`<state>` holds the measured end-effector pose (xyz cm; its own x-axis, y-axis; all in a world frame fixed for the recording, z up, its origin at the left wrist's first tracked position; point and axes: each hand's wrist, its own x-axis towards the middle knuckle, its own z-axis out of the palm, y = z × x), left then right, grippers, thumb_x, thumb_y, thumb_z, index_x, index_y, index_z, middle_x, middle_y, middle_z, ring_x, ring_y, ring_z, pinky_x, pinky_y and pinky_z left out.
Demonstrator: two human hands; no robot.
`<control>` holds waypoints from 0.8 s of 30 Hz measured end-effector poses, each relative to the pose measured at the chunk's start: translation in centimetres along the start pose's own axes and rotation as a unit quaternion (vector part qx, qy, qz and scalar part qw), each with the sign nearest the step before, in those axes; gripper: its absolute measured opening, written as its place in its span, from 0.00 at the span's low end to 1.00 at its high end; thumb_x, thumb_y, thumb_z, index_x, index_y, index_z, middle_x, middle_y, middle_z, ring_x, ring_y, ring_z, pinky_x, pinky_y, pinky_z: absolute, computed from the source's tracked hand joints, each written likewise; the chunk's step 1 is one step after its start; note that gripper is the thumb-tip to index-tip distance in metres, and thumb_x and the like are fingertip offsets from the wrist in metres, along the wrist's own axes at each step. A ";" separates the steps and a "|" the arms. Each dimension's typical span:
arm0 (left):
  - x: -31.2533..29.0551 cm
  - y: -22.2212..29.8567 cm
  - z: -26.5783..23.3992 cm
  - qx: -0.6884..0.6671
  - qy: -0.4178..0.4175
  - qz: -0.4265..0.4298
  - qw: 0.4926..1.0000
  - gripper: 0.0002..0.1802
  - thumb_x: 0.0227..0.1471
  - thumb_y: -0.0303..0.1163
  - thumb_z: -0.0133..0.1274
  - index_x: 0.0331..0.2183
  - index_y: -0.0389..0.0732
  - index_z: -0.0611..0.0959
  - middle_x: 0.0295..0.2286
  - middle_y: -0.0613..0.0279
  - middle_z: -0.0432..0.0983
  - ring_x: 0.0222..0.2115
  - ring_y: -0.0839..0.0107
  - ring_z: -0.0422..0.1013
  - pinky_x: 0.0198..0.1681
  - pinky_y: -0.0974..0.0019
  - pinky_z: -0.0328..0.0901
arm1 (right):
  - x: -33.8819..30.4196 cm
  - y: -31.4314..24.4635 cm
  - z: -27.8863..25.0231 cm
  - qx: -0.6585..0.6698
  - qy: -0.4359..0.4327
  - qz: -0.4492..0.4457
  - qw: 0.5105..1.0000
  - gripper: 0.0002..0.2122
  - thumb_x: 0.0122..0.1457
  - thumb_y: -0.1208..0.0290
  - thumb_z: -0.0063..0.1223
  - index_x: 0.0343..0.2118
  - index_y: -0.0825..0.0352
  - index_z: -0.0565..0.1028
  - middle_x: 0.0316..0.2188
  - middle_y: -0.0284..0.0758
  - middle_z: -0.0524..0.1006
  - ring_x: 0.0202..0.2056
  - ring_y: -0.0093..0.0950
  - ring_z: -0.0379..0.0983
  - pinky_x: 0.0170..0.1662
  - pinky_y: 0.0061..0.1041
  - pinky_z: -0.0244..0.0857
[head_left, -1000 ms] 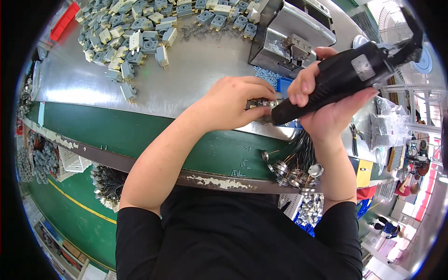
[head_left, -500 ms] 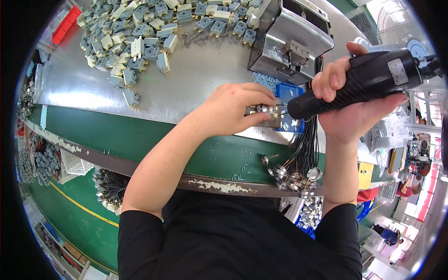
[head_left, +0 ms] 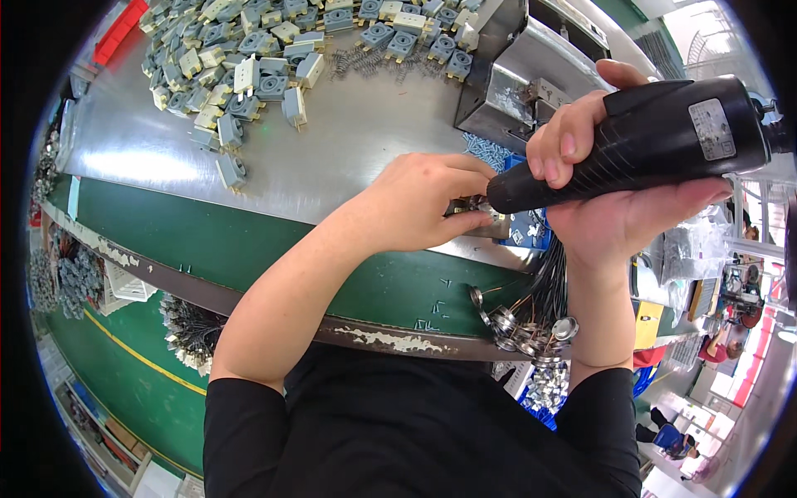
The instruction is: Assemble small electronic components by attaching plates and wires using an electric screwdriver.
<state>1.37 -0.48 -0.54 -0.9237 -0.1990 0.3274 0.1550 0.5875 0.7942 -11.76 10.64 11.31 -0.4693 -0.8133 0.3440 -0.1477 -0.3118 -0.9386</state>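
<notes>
My right hand grips a black electric screwdriver, fingers over its top and palm beneath. The tool lies nearly level, its nose pointing left and touching or almost touching the work at my left fingertips. My left hand pinches a small metal part between thumb and fingers, at a small metal block near the steel table's edge. The screwdriver's nose and my fingers hide most of that part. Just right of it stands a blue tray with small light pieces, partly under the tool. Small bluish screws lie heaped behind it.
Grey-and-cream blocks are piled at the back left, beside loose springs. A steel housing stands behind the tray. Round metal caps on black wires hang at the front edge. Loose screws lie on the green mat.
The screwdriver and my right hand have moved left, bringing the nose to my left fingertips and over the part. My left hand still pinches the part. The whole view has shifted slightly.
</notes>
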 end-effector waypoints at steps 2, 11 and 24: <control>-0.1 -0.1 -0.1 0.005 -0.006 -0.008 1.000 0.12 0.52 0.37 0.66 0.38 0.42 0.87 0.46 0.66 0.83 0.36 0.62 0.81 0.39 0.58 0.75 | 0.1 0.2 0.0 0.002 -0.005 -0.006 1.000 0.61 0.45 0.11 0.38 0.62 0.73 0.65 0.24 0.33 0.69 0.21 0.25 0.66 0.29 0.30 0.64; -0.1 -0.5 0.1 0.004 -0.007 0.005 1.000 0.13 0.52 0.39 0.66 0.37 0.41 0.88 0.47 0.65 0.83 0.37 0.61 0.82 0.40 0.58 0.75 | 0.3 1.7 -1.5 0.184 -0.087 -0.036 0.978 0.60 0.47 0.12 0.40 0.63 0.72 0.65 0.24 0.33 0.70 0.21 0.25 0.66 0.28 0.28 0.63; 0.0 -0.5 0.1 -0.006 -0.011 0.001 1.000 0.14 0.52 0.39 0.67 0.37 0.40 0.88 0.46 0.64 0.83 0.36 0.61 0.82 0.40 0.58 0.75 | 0.2 2.1 -1.3 0.214 -0.062 -0.030 0.974 0.58 0.47 0.13 0.40 0.62 0.71 0.66 0.25 0.33 0.70 0.22 0.25 0.67 0.28 0.28 0.64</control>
<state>1.23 -0.71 -1.00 -0.9311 -0.1800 0.3171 0.1606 0.5784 0.7998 -13.28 10.47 9.34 -0.3579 -0.8320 0.4239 0.2176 -0.5158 -0.8286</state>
